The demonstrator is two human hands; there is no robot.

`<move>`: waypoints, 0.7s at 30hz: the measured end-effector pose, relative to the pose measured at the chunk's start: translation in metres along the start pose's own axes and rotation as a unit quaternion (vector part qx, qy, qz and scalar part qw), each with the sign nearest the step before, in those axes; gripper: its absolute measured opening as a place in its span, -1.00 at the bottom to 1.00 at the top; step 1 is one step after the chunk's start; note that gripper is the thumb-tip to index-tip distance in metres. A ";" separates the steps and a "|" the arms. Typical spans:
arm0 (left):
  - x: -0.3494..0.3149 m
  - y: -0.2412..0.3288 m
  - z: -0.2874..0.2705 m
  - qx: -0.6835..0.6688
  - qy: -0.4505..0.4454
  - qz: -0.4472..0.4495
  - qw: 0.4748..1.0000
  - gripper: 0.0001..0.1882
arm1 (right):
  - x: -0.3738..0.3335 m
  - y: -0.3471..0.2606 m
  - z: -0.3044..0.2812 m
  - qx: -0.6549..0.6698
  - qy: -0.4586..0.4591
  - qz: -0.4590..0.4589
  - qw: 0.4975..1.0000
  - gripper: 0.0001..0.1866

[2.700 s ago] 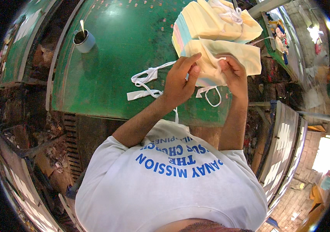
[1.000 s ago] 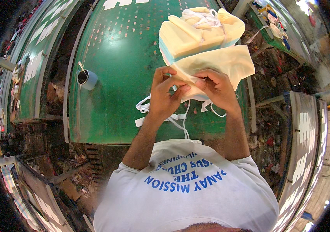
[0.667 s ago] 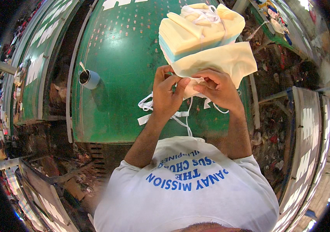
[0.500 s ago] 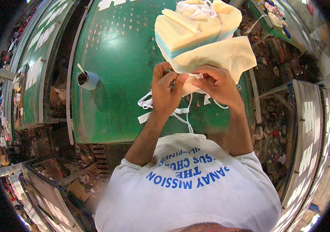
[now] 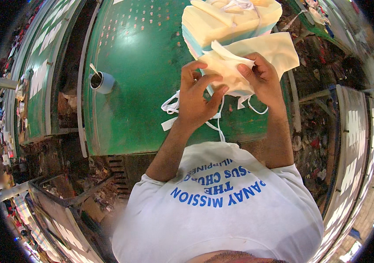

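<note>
A folded cream cloth piece (image 5: 226,66) is gripped between the thumb and fingers of my right hand (image 5: 266,83), one edge standing up. At its left side is my left hand (image 5: 199,96), fingers curled but apart; whether its fingertips touch the cloth I cannot tell. White fabric ties (image 5: 220,127) trail below the hands over the green table. Just beyond lies a tied stack of cream and pale blue cloth pieces (image 5: 226,26), and a loose cream cloth (image 5: 279,50) spreads out to its right.
A light blue cup (image 5: 104,84) with a stick in it stands near the left edge of the green table (image 5: 138,105). Other long tables (image 5: 40,101) run alongside on the left. Scraps litter the ground on both sides.
My left hand has opened from its pinch and come away from the cloth's edge. The right hand has lifted and turned the cloth, so a folded flap now stands up.
</note>
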State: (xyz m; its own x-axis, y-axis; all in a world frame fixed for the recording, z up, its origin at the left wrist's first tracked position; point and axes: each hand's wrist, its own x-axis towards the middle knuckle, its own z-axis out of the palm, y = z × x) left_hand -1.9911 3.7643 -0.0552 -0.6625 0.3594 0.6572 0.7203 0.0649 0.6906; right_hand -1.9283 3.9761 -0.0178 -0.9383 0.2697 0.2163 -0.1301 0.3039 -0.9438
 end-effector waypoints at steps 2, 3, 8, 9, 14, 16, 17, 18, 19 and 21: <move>0.001 -0.002 0.002 0.007 -0.009 -0.006 1.000 -0.79 | 0.000 0.000 0.002 -0.023 -0.004 -0.004 1.000 -0.74; 0.002 -0.004 0.003 0.015 -0.003 -0.005 1.000 -0.80 | 0.000 0.000 0.003 -0.026 -0.001 0.005 1.000 -0.75; 0.006 -0.003 0.005 0.016 -0.016 -0.031 0.999 -0.83 | -0.005 -0.005 0.007 -0.077 -0.012 -0.017 0.997 -0.75; 0.007 -0.002 0.005 0.021 -0.016 -0.027 0.999 -0.84 | -0.005 -0.007 0.006 -0.083 -0.014 -0.016 0.996 -0.75; 0.013 0.003 0.006 0.036 -0.006 -0.006 0.999 -0.83 | -0.009 -0.018 0.001 -0.107 -0.067 -0.092 0.988 -0.72; 0.015 0.004 0.009 0.046 -0.007 0.001 0.999 -0.82 | -0.011 -0.020 0.000 -0.153 -0.080 -0.106 0.979 -0.71; 0.016 0.003 0.010 0.048 0.000 0.011 0.999 -0.82 | -0.011 -0.020 0.001 -0.152 -0.076 -0.094 0.981 -0.71; 0.016 0.004 0.009 0.042 -0.001 0.004 0.999 -0.80 | -0.011 -0.020 0.001 -0.149 -0.072 -0.079 0.983 -0.71; 0.016 0.004 0.009 0.032 0.006 0.007 0.999 -0.79 | -0.012 -0.018 0.001 -0.141 -0.073 -0.069 0.985 -0.71; 0.013 0.005 0.005 0.006 0.017 -0.004 1.000 -0.77 | -0.013 -0.014 0.000 -0.135 -0.051 -0.036 0.989 -0.72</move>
State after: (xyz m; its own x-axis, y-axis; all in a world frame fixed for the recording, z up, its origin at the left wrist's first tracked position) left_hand -1.9948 3.7743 -0.0452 -0.6750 0.3264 0.6617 0.7169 0.0781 0.6928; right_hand -1.9141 3.9678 -0.0073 -0.9589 0.1500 0.2407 -0.1196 0.5558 -0.8227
